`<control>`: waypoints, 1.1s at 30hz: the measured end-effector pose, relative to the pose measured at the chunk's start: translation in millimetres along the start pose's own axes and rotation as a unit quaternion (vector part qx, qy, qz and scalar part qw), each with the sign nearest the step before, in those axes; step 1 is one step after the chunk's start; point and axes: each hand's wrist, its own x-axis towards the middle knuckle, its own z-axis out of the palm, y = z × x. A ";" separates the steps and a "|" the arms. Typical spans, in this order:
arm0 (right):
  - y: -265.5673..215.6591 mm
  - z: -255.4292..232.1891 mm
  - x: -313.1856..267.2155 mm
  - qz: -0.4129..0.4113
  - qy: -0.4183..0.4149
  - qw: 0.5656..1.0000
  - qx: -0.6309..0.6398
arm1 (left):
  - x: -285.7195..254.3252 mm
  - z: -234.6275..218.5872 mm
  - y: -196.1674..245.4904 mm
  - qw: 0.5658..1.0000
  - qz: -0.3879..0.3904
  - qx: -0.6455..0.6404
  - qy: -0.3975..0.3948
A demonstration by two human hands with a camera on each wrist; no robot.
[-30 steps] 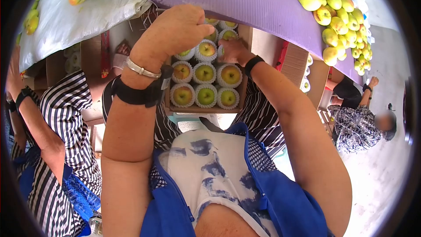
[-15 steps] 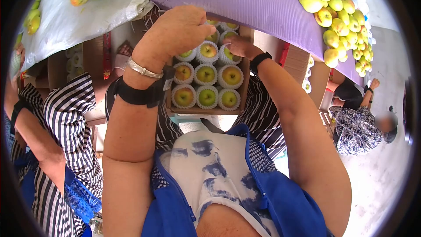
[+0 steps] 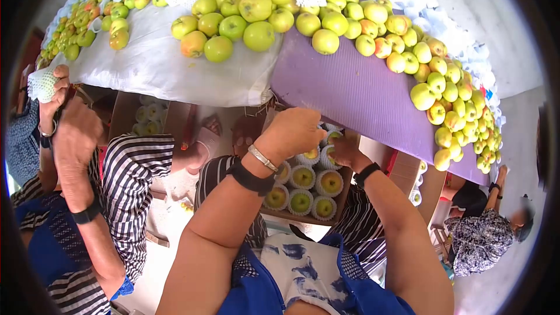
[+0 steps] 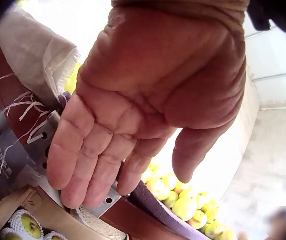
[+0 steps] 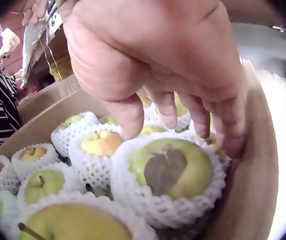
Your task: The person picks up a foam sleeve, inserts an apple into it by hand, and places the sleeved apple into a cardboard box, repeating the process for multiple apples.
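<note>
Apples in white foam nets (image 3: pixel 302 177) stand in rows in a cardboard box (image 5: pixel 263 150) between the person's knees. My right hand (image 3: pixel 345 153) reaches down at the box's right side. In the right wrist view its fingers (image 5: pixel 199 117) point down, spread, just behind a netted green apple (image 5: pixel 195 165) with a dark patch on top. Nothing is held in my left hand (image 3: pixel 291 134), which hovers over the box's far left part. Its palm (image 4: pixel 158 75) faces the left wrist camera, fingers extended and loosely together, thumb apart.
A table with a purple ridged sheet (image 3: pixel 350 96) and a white cover (image 3: pixel 175 81) overhangs the box, heaped with loose apples (image 3: pixel 256 14) and foam nets. At left, another person's hand (image 3: pixel 79 125) is beside a foam net (image 3: pixel 42 84). More cartons (image 3: pixel 402 175) flank the box.
The head view has tipped up, showing more of the table and its apples. My right hand first drew back slightly from an apple at the box's right side, and stays near it. My left hand remains empty.
</note>
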 end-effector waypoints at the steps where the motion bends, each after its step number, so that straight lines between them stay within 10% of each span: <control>1: -3.2 -8.5 -7.6 -0.026 0.008 0.999 -0.016 | -0.8 0.0 0.5 1.000 0.005 -0.001 0.005; 8: -16.3 -104.6 -93.6 -0.019 -0.132 0.984 -0.115 | -3.9 -3.8 0.8 0.996 0.054 -0.006 0.068; 14: -49.5 -208.7 -125.0 -0.077 -0.004 0.997 0.029 | 3.6 -17.5 9.6 0.967 0.029 -0.175 0.185; 26: -100.4 -322.2 86.5 -0.141 0.468 0.867 -0.097 | 4.8 -28.9 -1.2 0.948 0.013 -0.213 0.235; 33: -103.1 -335.6 156.3 -0.068 0.361 0.908 -0.200 | 7.1 -34.9 -14.3 0.954 0.103 -0.128 0.249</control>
